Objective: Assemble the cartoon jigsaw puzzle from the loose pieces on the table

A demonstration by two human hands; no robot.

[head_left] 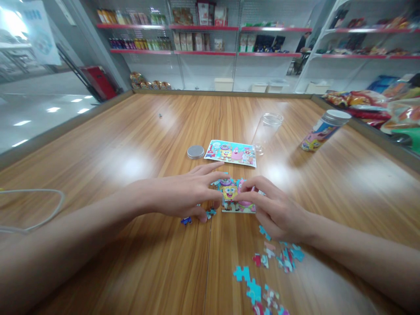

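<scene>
A partly joined cartoon jigsaw puzzle (231, 194) lies on the wooden table (131, 144) between my hands. My left hand (188, 192) rests on its left edge, fingers stretched out flat over the pieces, thumb near a loose piece (210, 213). My right hand (274, 210) sits on the puzzle's right side, its fingers curled and pressed down on the assembled part. Loose puzzle pieces (278, 258) lie scattered near my right wrist, and more pieces (259, 293) lie closer to me.
A printed reference picture (230, 152) lies beyond the puzzle, a metal lid (195, 152) to its left, an empty clear jar (269, 129) to its right. A capped printed jar (323, 130) stands tilted farther right. Snack bags (377, 107) pile at the right edge. A white cable (36, 210) lies left.
</scene>
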